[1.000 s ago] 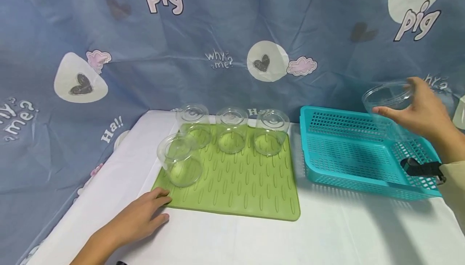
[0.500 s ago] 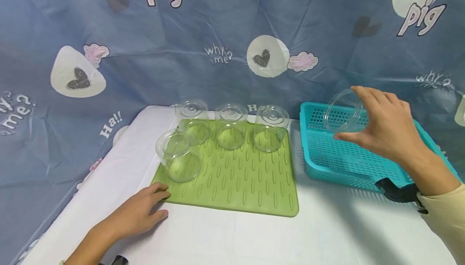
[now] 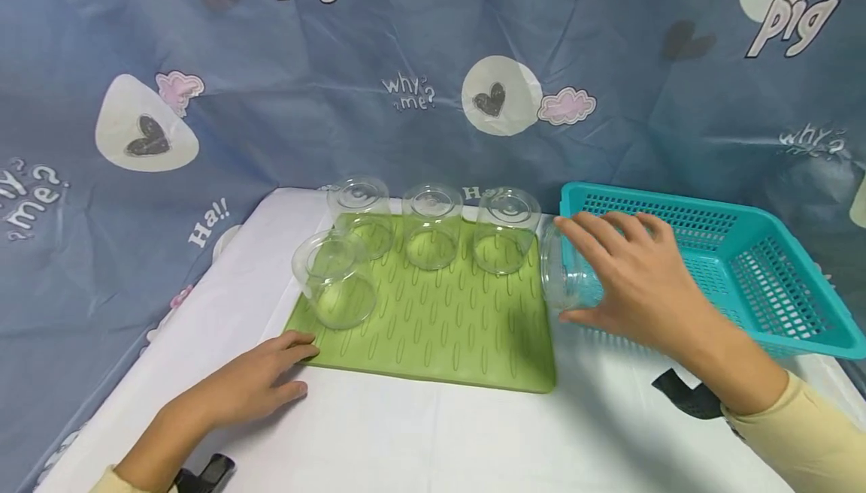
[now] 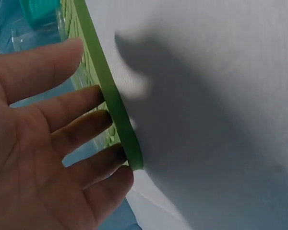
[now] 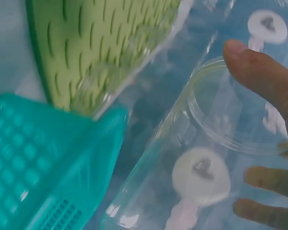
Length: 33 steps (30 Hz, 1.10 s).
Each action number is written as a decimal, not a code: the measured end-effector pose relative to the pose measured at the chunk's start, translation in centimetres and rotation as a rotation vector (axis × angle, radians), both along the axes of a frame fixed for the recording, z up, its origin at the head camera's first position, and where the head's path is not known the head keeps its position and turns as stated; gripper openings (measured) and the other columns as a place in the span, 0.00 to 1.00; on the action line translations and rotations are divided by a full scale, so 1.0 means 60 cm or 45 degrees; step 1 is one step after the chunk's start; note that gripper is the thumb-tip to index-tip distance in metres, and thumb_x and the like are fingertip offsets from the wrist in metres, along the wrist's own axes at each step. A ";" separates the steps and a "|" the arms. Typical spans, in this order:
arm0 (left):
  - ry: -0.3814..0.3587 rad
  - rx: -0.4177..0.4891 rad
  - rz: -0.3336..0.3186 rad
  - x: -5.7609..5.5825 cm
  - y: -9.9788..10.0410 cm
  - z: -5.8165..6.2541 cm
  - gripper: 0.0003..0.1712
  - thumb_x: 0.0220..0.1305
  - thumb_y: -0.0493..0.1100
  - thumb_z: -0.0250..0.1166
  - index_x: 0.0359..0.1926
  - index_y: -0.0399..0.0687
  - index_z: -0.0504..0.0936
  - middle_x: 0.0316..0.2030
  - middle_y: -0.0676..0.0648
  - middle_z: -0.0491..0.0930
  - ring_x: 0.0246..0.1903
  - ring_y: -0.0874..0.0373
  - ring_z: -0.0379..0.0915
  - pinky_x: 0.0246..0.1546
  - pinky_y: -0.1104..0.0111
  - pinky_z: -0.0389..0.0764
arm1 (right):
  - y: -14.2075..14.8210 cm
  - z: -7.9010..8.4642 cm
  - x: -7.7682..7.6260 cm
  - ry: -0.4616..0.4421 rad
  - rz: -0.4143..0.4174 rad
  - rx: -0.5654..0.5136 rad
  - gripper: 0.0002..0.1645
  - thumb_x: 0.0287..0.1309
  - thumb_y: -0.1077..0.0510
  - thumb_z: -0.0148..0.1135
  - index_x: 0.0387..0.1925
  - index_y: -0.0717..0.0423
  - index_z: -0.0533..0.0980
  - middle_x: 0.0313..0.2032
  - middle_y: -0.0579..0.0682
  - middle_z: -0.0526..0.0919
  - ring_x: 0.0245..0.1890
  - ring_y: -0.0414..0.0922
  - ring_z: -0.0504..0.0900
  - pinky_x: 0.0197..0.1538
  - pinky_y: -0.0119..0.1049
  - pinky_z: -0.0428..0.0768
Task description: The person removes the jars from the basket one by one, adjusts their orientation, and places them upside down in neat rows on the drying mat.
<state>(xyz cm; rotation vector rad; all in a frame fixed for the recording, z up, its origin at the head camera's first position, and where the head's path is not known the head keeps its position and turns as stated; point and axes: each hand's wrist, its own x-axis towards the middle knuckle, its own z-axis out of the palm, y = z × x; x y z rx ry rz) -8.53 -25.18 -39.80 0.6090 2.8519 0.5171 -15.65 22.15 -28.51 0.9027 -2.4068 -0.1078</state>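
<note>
A clear plastic cup [image 3: 553, 267] lies sideways in my right hand [image 3: 643, 282], its round mouth facing left toward the mat. Fingers and thumb hold it around the rim end, with much of its body hidden behind the hand in the head view. The right wrist view shows the cup [image 5: 201, 124] with the thumb at its rim. Three similar cups [image 3: 433, 230] stand along the back of a green ridged mat [image 3: 440, 350], and another cup [image 3: 338, 290] stands in front at the left. My left hand [image 3: 246, 380] touches the mat's near left corner with relaxed fingers.
To the right of the mat is a turquoise perforated basket [image 3: 798, 290], partly covered by my right hand and forearm. White cloth [image 3: 379, 433] covers the table. A blue printed curtain [image 3: 406, 34] hangs close behind the cups and basket.
My right hand has carried the cup left and down from over the basket to the mat's right edge, turning its mouth sideways. The left hand stays at the mat corner.
</note>
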 end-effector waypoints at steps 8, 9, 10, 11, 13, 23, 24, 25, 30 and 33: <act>0.027 -0.001 0.025 -0.012 0.009 0.009 0.25 0.63 0.47 0.67 0.59 0.39 0.79 0.62 0.39 0.74 0.61 0.38 0.73 0.60 0.44 0.76 | -0.044 -0.015 0.006 0.017 0.086 0.089 0.69 0.16 0.27 0.83 0.64 0.53 0.68 0.59 0.56 0.77 0.57 0.59 0.75 0.59 0.65 0.72; 0.040 0.002 0.024 -0.013 0.009 0.008 0.25 0.63 0.47 0.67 0.58 0.39 0.79 0.62 0.39 0.74 0.61 0.38 0.73 0.60 0.44 0.76 | -0.047 -0.017 0.006 0.022 0.091 0.089 0.69 0.16 0.28 0.83 0.64 0.53 0.68 0.60 0.57 0.77 0.57 0.59 0.74 0.59 0.65 0.72; 0.049 0.009 0.023 -0.013 0.010 0.008 0.25 0.63 0.47 0.67 0.58 0.40 0.80 0.61 0.39 0.74 0.61 0.38 0.73 0.60 0.44 0.76 | -0.049 -0.019 0.006 0.027 0.092 0.087 0.69 0.16 0.29 0.84 0.64 0.52 0.68 0.60 0.57 0.77 0.57 0.60 0.75 0.59 0.65 0.72; 0.057 0.019 0.023 -0.014 0.010 0.007 0.25 0.63 0.47 0.68 0.57 0.40 0.80 0.61 0.39 0.75 0.61 0.38 0.74 0.60 0.44 0.76 | -0.050 -0.021 0.006 0.030 0.092 0.090 0.69 0.16 0.29 0.84 0.64 0.51 0.68 0.60 0.58 0.77 0.58 0.59 0.75 0.59 0.65 0.72; 0.064 0.035 0.025 -0.014 0.011 0.005 0.24 0.62 0.47 0.68 0.57 0.40 0.80 0.61 0.39 0.75 0.60 0.38 0.74 0.60 0.43 0.76 | -0.052 -0.025 0.008 0.034 0.094 0.097 0.68 0.16 0.29 0.84 0.64 0.51 0.68 0.60 0.58 0.77 0.58 0.60 0.74 0.59 0.65 0.72; 0.292 0.095 0.090 0.035 0.053 0.040 0.16 0.63 0.47 0.68 0.51 0.49 0.84 0.53 0.50 0.83 0.55 0.50 0.80 0.55 0.52 0.81 | -0.066 -0.036 0.022 0.079 0.069 0.165 0.70 0.18 0.28 0.83 0.67 0.49 0.67 0.62 0.54 0.75 0.61 0.58 0.73 0.61 0.65 0.72; 0.333 0.142 0.069 0.038 0.065 0.049 0.16 0.64 0.47 0.68 0.51 0.51 0.84 0.53 0.53 0.83 0.54 0.53 0.80 0.54 0.54 0.82 | -0.068 -0.036 0.023 0.085 0.069 0.164 0.70 0.18 0.28 0.83 0.67 0.49 0.67 0.62 0.54 0.75 0.61 0.58 0.73 0.61 0.65 0.72; 0.370 0.190 0.031 0.040 0.077 0.057 0.16 0.64 0.47 0.68 0.52 0.53 0.83 0.53 0.54 0.83 0.53 0.54 0.81 0.53 0.55 0.83 | -0.071 -0.037 0.023 0.093 0.072 0.161 0.70 0.17 0.28 0.83 0.67 0.48 0.67 0.62 0.54 0.75 0.61 0.58 0.73 0.61 0.65 0.72; 0.397 0.386 -0.153 0.024 0.148 0.081 0.22 0.65 0.45 0.66 0.60 0.56 0.79 0.60 0.54 0.79 0.58 0.54 0.79 0.55 0.56 0.83 | -0.080 -0.045 0.027 0.130 0.093 0.157 0.70 0.15 0.28 0.83 0.66 0.46 0.67 0.61 0.54 0.76 0.59 0.58 0.74 0.60 0.64 0.73; 0.279 0.504 -0.184 -0.004 0.190 0.082 0.30 0.66 0.45 0.66 0.68 0.56 0.72 0.68 0.51 0.72 0.63 0.52 0.75 0.58 0.56 0.83 | -0.087 -0.050 0.028 0.130 0.102 0.118 0.70 0.14 0.27 0.83 0.66 0.45 0.68 0.61 0.53 0.76 0.59 0.58 0.75 0.59 0.65 0.73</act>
